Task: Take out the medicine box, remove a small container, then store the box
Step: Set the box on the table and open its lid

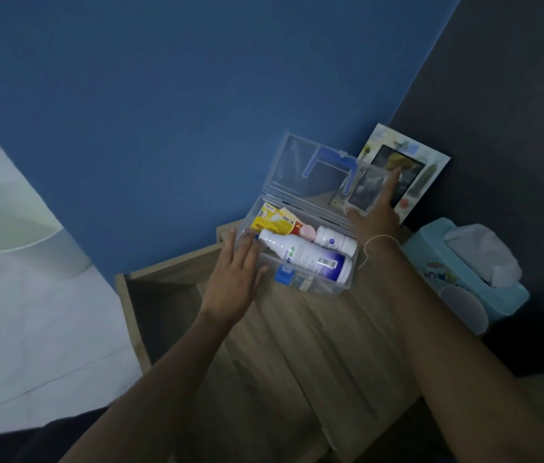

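A: Obs. Medicine box (307, 279), clear plastic, sits on the wooden cabinet top (314, 345) near the corner where the blue wall meets the dark one. Lid (310, 168) is up, leaning back towards the wall. A drawer (163, 279) stands open below and to the left.

B: Hands?

A: Left hand (233, 279) lies flat, fingers spread, against the box's left end; it grips nothing. Right hand (375, 212) is open too, fingers extended along the lid's right edge, palm near the hinge corner. Neither pinches anything.

B: Contents?

A: Large white bottle (307, 260) with a blue label lies along the front. Behind it, a small white container (335, 242). A yellow packet (272, 220) is at the back left, with a pinkish item beside it that is too blurred to identify.

B: Judgement on the step?

A: Box out and open; container not yet removed. Best practice: keep the left hand bracing the box so it does not slide, and bring the right hand down off the lid to the small container, gripping its body across the width. Lift straight up, since it lies touching the large bottle.

B: Risks?

A: The lid may drop once released; check that it rests back first. A picture frame (404, 172) and a tissue box (464, 279) stand close on the right, so keep the elbow in.
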`<move>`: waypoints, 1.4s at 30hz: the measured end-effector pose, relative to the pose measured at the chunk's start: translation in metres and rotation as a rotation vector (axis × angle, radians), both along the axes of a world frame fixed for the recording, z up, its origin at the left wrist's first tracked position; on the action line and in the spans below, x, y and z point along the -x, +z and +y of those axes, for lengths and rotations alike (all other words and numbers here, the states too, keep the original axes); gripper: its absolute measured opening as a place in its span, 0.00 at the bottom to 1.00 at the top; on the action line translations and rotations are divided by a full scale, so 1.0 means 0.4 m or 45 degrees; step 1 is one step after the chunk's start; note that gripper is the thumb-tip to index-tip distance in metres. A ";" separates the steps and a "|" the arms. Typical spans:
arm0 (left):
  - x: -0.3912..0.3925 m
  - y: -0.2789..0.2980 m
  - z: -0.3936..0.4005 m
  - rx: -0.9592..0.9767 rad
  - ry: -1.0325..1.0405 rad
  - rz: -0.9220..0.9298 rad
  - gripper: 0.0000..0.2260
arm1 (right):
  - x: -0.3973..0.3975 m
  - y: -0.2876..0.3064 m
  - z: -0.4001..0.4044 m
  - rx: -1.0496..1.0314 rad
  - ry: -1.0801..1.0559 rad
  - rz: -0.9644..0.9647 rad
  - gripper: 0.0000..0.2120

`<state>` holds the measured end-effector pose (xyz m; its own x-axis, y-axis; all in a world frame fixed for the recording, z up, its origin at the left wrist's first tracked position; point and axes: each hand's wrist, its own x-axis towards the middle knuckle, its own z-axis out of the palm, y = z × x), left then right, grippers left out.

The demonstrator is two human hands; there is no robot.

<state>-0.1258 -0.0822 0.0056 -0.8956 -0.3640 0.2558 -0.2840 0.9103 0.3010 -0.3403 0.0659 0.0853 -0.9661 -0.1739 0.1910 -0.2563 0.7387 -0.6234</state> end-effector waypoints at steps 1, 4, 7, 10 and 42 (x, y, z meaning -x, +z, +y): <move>-0.003 -0.001 0.005 -0.028 -0.001 0.018 0.23 | -0.001 -0.002 0.002 -0.027 -0.012 0.006 0.51; -0.010 -0.006 0.013 -0.077 -0.012 0.090 0.22 | -0.013 -0.014 0.012 -0.075 -0.068 0.063 0.49; -0.010 -0.011 0.009 -0.145 0.028 0.161 0.24 | -0.022 -0.032 0.019 -0.039 -0.092 0.085 0.47; -0.006 -0.018 0.008 -0.307 0.051 0.159 0.27 | -0.029 -0.051 0.026 0.049 -0.042 -0.006 0.46; -0.128 0.016 0.144 -0.105 -0.088 0.170 0.20 | -0.491 -0.294 0.227 -0.246 0.180 -0.027 0.21</move>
<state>-0.0747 -0.0244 0.0118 -0.8794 -0.3270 0.3461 -0.1737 0.8971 0.4063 -0.1441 0.1566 -0.0322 -0.9329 -0.3393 0.1211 -0.3542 0.8023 -0.4805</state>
